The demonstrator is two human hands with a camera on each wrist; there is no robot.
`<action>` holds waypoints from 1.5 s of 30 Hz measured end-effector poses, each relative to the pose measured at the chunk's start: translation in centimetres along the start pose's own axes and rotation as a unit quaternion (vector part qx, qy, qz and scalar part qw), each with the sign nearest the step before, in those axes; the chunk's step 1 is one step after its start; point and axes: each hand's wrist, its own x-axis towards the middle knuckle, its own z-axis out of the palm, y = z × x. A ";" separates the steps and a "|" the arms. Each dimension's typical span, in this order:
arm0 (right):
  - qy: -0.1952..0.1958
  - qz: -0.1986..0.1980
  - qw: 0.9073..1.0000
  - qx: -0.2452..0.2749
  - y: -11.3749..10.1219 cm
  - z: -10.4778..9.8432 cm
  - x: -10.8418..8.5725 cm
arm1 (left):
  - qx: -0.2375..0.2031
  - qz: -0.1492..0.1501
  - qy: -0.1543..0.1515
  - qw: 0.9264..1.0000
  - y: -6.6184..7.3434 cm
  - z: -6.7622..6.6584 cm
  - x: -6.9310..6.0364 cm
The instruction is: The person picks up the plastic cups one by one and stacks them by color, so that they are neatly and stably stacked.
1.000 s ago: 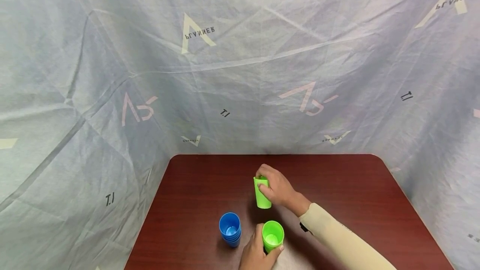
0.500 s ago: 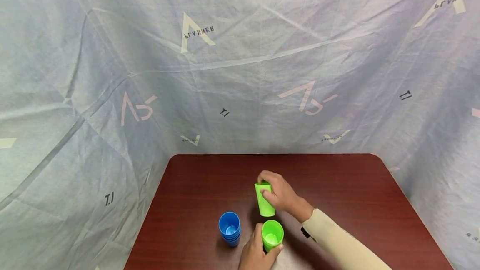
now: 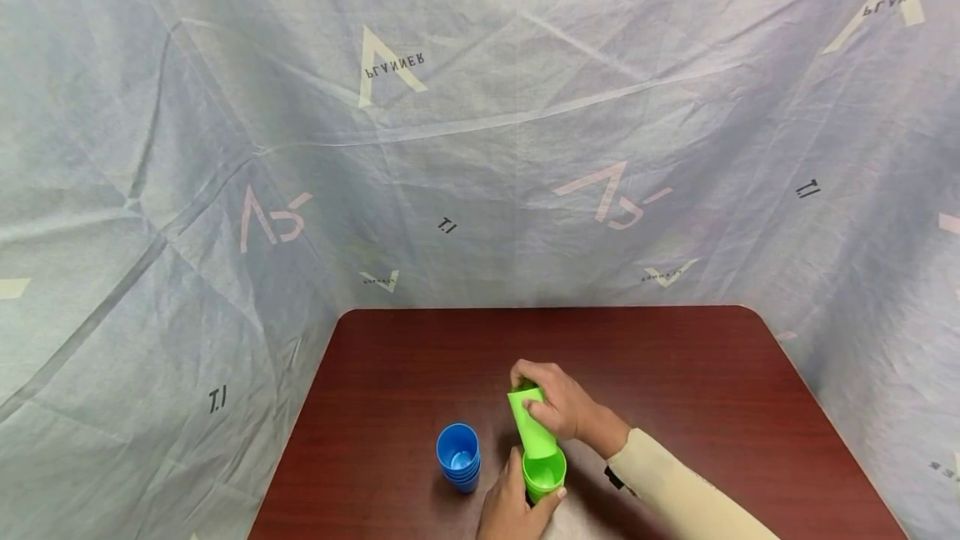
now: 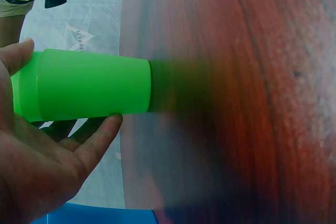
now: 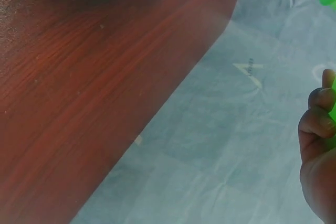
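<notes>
My left hand [image 3: 513,502] grips a light green cup [image 3: 544,482] near the table's front, its mouth facing up; the left wrist view shows fingers and thumb around this green cup [image 4: 94,85]. Above it, my right hand [image 3: 558,402] holds another green cup [image 3: 533,427] by the rim, tilted, with its base at the mouth of the lower cup. In the right wrist view only part of the right hand [image 5: 317,129] shows at the edge. A stack of blue cups [image 3: 459,457] stands upright just left of my left hand.
The reddish-brown wooden table [image 3: 420,357] has rounded far corners. Grey printed sheeting [image 3: 480,148] hangs behind it and along both sides. A blue edge of a cup [image 4: 100,214] shows at the bottom of the left wrist view.
My right hand has brought its green cup down and toward me, from above the table to the mouth of the lower green cup. The left hand and blue stack have stayed in place.
</notes>
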 end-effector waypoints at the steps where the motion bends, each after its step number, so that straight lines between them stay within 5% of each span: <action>1: -0.003 -0.004 1.000 0.001 0.0 0.0 -0.1 | 0.002 0.001 0.000 1.000 0.0 0.0 0.0; 13: -0.001 -0.043 0.999 -0.031 -0.8 0.2 -1.7 | 0.010 0.017 0.014 1.000 -0.4 0.3 0.0; 24: -0.034 -0.039 0.998 -0.041 -2.3 0.3 -2.4 | 0.033 0.024 0.028 0.999 -0.4 0.4 -0.3; 34: -0.062 0.015 0.998 -0.024 -3.5 0.7 -4.0 | 0.032 0.019 0.021 0.999 -0.2 0.2 -0.1; 41: -0.064 0.037 0.997 -0.011 -3.4 1.6 -5.6 | 0.056 0.062 0.049 0.995 -0.2 0.3 -0.5; 45: -0.064 0.056 0.996 -0.003 -3.3 1.9 -6.5 | 0.063 0.051 0.043 0.996 0.0 0.2 -0.6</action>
